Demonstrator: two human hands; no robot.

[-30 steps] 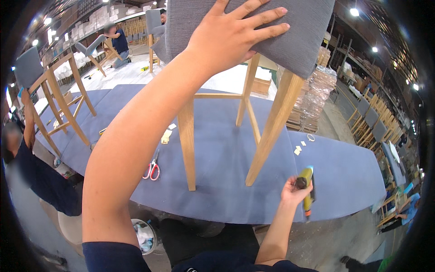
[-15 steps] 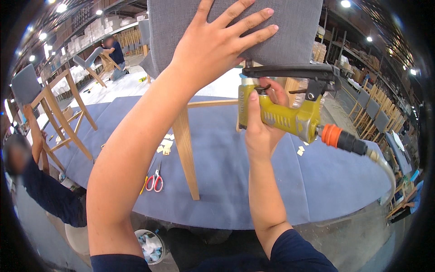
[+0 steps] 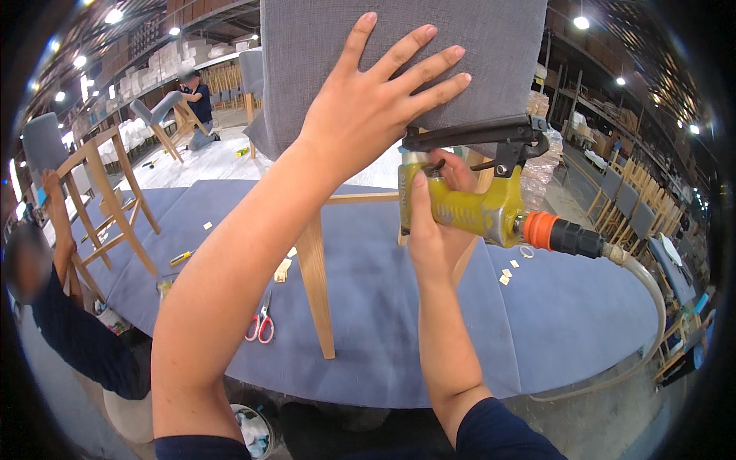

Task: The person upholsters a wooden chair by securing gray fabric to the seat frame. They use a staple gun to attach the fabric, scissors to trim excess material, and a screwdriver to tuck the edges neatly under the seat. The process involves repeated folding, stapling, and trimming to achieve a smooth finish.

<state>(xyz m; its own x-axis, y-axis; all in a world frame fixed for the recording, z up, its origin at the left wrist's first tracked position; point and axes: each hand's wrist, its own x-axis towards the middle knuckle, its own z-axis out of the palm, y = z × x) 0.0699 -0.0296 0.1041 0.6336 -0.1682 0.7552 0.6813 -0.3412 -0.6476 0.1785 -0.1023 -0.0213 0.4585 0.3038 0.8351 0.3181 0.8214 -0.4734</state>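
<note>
My left hand (image 3: 376,103) lies open, fingers spread, pressed flat on the grey fabric of an upholstered chair (image 3: 494,57). My right hand (image 3: 433,238) grips a yellow-green pneumatic staple gun (image 3: 502,207), held upside down. The gun's black nose bar touches or nearly touches the fabric's lower edge, just below my left hand; the exact contact is hidden. An orange and black coupling (image 3: 563,234) joins the gun to a clear air hose (image 3: 648,280). The chair's tapered wooden leg (image 3: 316,287) stands on the blue-grey covered table (image 3: 383,376).
Red-handled scissors (image 3: 261,328), a yellow cutter (image 3: 181,258) and small pale pieces (image 3: 282,270) lie on the table. At left a person (image 3: 73,330) holds another chair (image 3: 115,192). A second person (image 3: 201,107) kneels farther back. A bucket (image 3: 253,433) stands below.
The staple gun has shifted slightly left and tilted, its nose bar sloping up to the right. My left hand stays spread on the fabric. The view has moved a little.
</note>
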